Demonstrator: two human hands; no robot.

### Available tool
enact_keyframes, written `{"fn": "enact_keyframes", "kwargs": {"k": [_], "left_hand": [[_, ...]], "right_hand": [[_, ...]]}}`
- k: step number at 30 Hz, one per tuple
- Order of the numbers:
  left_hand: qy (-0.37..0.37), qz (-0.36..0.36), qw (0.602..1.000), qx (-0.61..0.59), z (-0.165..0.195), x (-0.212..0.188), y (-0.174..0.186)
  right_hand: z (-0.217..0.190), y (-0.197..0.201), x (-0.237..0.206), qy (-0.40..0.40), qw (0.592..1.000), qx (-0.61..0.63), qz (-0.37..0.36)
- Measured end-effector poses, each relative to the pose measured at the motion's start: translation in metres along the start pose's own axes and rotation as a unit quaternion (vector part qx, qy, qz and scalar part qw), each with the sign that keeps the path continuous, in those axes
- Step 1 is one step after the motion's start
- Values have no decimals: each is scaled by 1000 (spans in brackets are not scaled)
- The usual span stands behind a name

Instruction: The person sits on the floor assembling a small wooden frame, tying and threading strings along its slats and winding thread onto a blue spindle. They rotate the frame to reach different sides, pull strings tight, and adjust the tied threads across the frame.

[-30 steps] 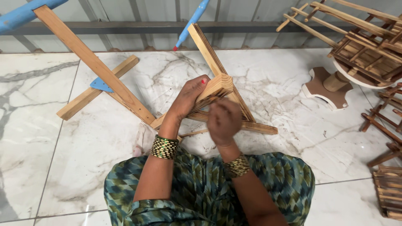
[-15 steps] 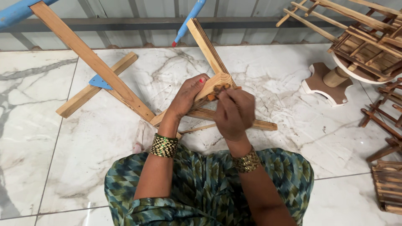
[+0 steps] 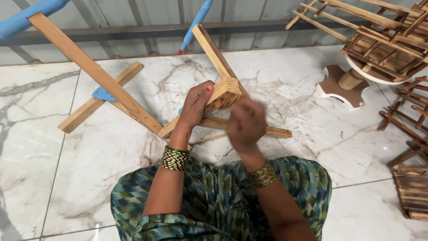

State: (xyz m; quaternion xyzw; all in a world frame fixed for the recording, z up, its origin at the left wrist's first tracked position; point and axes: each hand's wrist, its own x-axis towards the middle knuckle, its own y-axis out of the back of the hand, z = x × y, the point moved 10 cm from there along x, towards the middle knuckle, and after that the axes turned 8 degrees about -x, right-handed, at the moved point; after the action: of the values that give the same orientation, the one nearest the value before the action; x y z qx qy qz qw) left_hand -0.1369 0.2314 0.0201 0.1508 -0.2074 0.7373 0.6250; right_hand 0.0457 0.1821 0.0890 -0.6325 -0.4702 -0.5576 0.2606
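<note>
Gripping the small wooden block (image 3: 225,91) at mid frame: left hand (image 3: 196,105), fingers curled around the block's lower left end, thumb on top. Right hand (image 3: 246,122) just right of the block and below it, motion-blurred; cannot tell whether its grip is closed on anything or merely near the wood. Block itself at the meeting point of the wooden frame (image 3: 111,91), whose long slats run toward the upper left and the top centre of the frame. One slat (image 3: 249,129) partly hidden behind the right hand, its tip showing again at centre right. Blue bracket (image 3: 103,94) on the crossed slats at left, half covered. Blue poles (image 3: 22,18) cut off by the top edge. Slatted wooden assembly (image 3: 383,40) on a round stand (image 3: 345,87) at upper right, cropped by the corner; more wooden racks (image 3: 412,192) cut off along the right edge. Forearms with bangles (image 3: 174,158) rising from the bottom, lap in patterned green cloth (image 3: 214,201) hiding the floor beneath. Open marble floor (image 3: 53,169) at lower left and between the hands and the stand.
</note>
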Motion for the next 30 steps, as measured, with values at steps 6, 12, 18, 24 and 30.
{"fn": "enact_keyframes", "kwargs": {"k": [6, 12, 18, 24, 30], "left_hand": [[-14, -7, 999, 28, 3, -5, 0], [18, -14, 1000, -5, -5, 2, 2], [-1, -10, 1000, -15, 2, -2, -1], [-10, -2, 1000, -4, 9, -2, -1], [4, -9, 1000, 1, 5, -1, -1]], "right_hand": [[20, -31, 70, -125, 954, 205, -182], [55, -30, 12, -193, 936, 295, -10], [88, -108, -99, -341, 882, 217, -240], [33, -137, -119, -176, 942, 137, -250], [92, -103, -141, -108, 966, 14, -237]]}}
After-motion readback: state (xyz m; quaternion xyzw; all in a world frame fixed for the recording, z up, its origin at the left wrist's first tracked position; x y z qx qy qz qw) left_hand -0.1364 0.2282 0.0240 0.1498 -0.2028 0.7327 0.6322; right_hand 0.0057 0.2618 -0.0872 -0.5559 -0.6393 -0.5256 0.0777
